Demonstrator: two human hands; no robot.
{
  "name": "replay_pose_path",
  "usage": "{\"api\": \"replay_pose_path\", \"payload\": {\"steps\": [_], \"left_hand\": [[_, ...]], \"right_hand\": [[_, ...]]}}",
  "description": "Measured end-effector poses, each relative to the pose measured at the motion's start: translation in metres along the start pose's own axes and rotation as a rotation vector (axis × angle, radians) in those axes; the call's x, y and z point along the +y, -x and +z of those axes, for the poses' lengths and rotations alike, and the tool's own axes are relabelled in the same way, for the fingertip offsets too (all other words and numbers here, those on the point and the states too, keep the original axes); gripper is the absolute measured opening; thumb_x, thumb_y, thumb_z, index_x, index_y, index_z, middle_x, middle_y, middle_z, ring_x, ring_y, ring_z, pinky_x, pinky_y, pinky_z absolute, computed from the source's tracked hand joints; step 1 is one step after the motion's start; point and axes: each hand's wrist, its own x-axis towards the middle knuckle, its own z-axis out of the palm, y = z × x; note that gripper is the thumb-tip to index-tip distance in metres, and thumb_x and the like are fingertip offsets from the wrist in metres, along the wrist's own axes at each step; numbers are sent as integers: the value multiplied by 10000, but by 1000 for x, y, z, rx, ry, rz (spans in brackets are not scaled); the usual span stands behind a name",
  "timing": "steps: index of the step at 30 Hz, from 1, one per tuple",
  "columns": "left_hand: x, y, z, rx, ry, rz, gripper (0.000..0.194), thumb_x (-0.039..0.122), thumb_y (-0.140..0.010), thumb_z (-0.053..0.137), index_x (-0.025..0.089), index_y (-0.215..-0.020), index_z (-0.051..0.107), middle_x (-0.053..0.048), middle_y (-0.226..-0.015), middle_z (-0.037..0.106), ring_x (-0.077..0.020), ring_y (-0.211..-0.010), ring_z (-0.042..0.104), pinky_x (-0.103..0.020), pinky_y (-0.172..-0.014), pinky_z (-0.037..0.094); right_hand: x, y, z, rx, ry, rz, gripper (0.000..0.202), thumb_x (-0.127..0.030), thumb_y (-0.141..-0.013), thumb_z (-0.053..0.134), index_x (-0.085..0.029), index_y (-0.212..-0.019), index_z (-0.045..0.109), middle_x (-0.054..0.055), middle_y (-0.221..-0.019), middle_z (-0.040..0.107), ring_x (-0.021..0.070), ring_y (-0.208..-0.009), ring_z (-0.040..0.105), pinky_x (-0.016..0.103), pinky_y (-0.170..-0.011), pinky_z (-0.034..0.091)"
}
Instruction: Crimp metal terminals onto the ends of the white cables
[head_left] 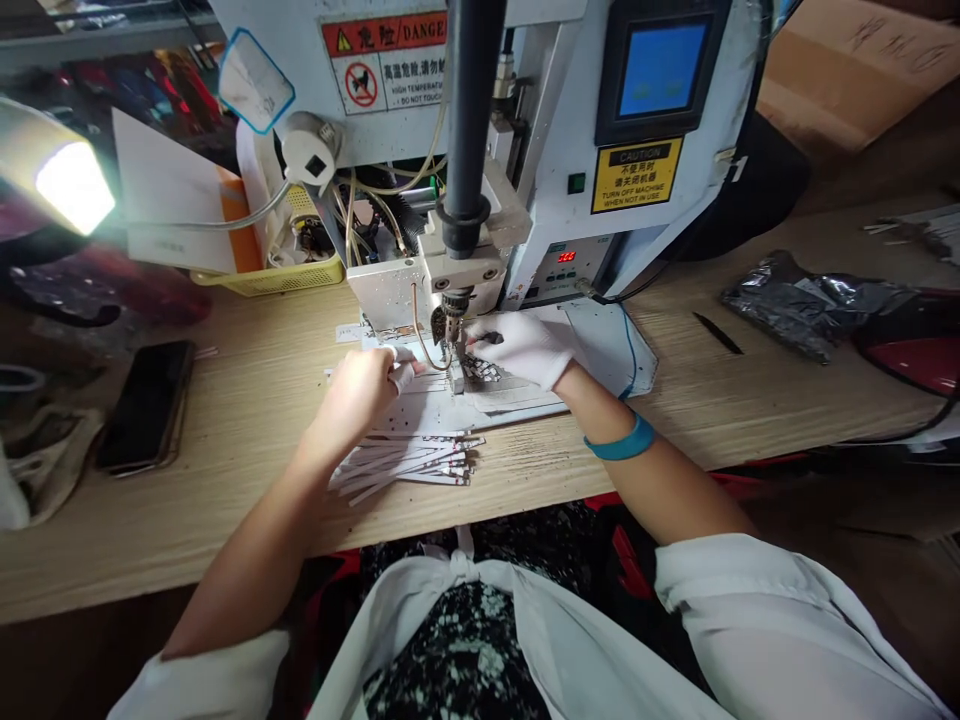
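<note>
My left hand (364, 385), with white covers on its fingertips, is closed in a pinch just left of the machine's press head (454, 335). What lies between its fingers is too small to make out. On the right of the head, my right hand (521, 345) wears a white glove, its fingers curled in close to the metal; whatever they grip is hidden. Beneath it sits a small cluster of black-and-white strip ends (482, 370). A loose bundle of narrow white strips (409, 462) lies on the table in front of the machine's base plate (427, 408).
A phone (146, 405) lies at the left, below a lit lamp (75, 187). Behind stands a yellow basket (277, 278). To the right are black tweezers (718, 333) and a silvery plastic bag (814, 300). The machine's sign (386, 65) warns of high temperature.
</note>
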Motion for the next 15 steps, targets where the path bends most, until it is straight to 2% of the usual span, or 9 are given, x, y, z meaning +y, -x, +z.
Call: {"api": "replay_pose_path", "payload": {"steps": [2,4,7,10,12,15], "left_hand": [[-3,-6,6,73,-99,-45,262,304,-850,532,173,-840,758,-117,-690,702,-256,-655,645,-302,-593,422],[-7,-11,12,65,-94,-37,249,310,-844,541,174,-840,750,-108,-672,690,-251,-652,643,-299,-592,424],[-11,-16,19,39,42,94,244,354,-821,575,171,-814,737,-73,-658,665,-209,-629,618,-277,-597,438],[-13,-20,24,57,144,242,223,312,-787,573,154,-800,731,-87,-802,685,-193,-697,619,-276,-650,473],[-13,-22,25,43,176,268,220,253,-772,541,138,-787,729,-106,-862,692,-204,-748,626,-287,-684,486],[-12,-22,22,37,204,269,234,206,-759,503,138,-771,726,-104,-832,703,-215,-755,627,-293,-695,481]], "right_hand": [[-3,-2,6,-21,96,-6,141,-149,-761,592,-176,-795,727,35,-862,748,201,-819,651,287,-701,429],[-4,-3,9,-32,129,-6,166,-132,-768,574,-176,-812,727,43,-883,749,202,-831,647,288,-707,429],[-4,-3,9,12,55,7,166,-116,-781,556,-166,-816,710,48,-879,741,198,-835,637,293,-737,439],[-5,1,3,66,-191,21,147,-115,-791,559,-156,-840,692,39,-832,716,167,-761,620,277,-692,456],[-6,5,-1,23,-404,79,110,-170,-809,586,-143,-859,680,34,-731,675,131,-598,565,249,-546,431],[-7,8,-6,-74,-694,222,128,-247,-795,664,-124,-826,641,16,-590,596,83,-425,455,214,-370,307]]}}
